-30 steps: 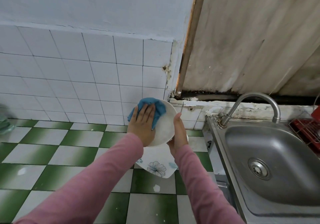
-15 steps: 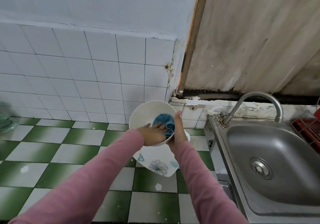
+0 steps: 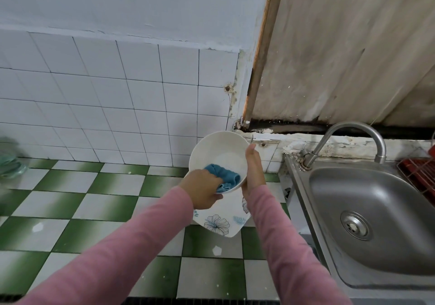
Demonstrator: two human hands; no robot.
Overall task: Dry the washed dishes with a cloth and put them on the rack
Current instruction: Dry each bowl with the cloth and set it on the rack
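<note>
I hold a white bowl (image 3: 217, 151) tilted toward me above the counter, its inside facing the camera. My right hand (image 3: 253, 171) grips its right rim, thumb up along the edge. My left hand (image 3: 202, 190) grips a bunched blue cloth (image 3: 224, 177) and presses it against the lower inside of the bowl. Below the bowl a white plate with blue flower prints (image 3: 221, 222) lies on the green-and-white checked counter (image 3: 94, 210). A red wire rack (image 3: 419, 175) shows at the far right edge, behind the sink.
A steel sink (image 3: 367, 215) with a curved tap (image 3: 353, 137) fills the right side. A white tiled wall (image 3: 106, 107) stands behind the counter. A blurred greenish glass object (image 3: 9, 163) sits at the far left edge.
The bowl turned from back-facing to inside-facing. My left hand moved the cloth from the outside of the bowl into its inside and now bunches it low in the bowl.
</note>
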